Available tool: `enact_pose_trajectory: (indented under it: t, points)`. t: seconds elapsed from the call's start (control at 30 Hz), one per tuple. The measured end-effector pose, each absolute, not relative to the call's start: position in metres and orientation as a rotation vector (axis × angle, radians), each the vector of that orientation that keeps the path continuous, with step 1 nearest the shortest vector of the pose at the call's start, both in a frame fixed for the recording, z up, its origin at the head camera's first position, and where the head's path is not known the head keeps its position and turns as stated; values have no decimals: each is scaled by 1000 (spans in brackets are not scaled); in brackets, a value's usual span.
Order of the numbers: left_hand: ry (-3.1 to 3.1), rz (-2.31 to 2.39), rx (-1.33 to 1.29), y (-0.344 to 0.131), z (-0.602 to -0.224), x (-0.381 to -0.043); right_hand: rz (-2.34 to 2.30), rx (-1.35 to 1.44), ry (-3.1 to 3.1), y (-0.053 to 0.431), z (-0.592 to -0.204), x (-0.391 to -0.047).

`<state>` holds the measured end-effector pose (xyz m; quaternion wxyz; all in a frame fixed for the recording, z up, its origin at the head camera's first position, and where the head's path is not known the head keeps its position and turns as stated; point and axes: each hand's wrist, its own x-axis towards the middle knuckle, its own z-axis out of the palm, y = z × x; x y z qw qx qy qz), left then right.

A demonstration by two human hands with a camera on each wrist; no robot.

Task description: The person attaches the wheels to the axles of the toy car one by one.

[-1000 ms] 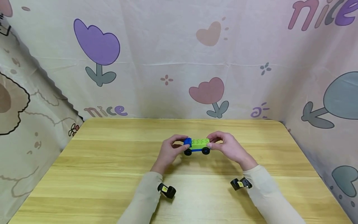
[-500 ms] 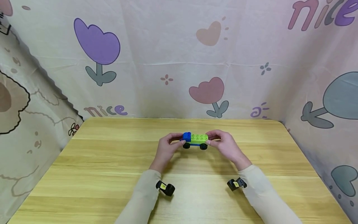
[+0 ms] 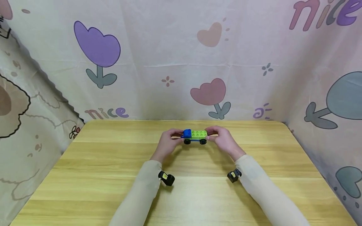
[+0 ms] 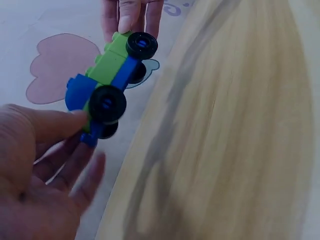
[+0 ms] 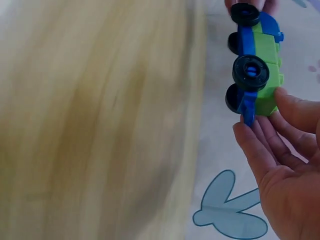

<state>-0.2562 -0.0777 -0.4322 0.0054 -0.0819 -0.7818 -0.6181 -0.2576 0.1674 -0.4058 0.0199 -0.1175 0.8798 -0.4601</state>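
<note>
A toy truck built of plastic bricks has a blue cab, a studded lime-green body and black wheels on a blue base. Both hands hold it level above the table, wheels down. My left hand pinches its front end by the cab. At the green rear end my right hand grips between thumb and fingers. In the left wrist view the truck shows its wheels from the side, with the left thumb near the front wheel. The right wrist view has the right fingertips under a blue tab at the truck's rear.
The wooden table spreads below the arms, with their shadows on it. A printed cloth with flowers hangs behind the far edge and along both sides. A small black camera sits on the left wrist, another camera on the right.
Both hands have carried the truck up and away toward the far edge, slightly to the left. The hold at each end stays.
</note>
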Motion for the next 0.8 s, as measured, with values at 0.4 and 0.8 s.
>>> enact_pose_trajectory:
  t: [0.4,0.8]
  points:
    - [-2608,-1763,-134,-70,-438,-268,-1396,-414,2709,164,-421,-275]
    - [-2652,-1708,-134,-67,-445,-270,-1383,-440,2647,167,-425,-278]
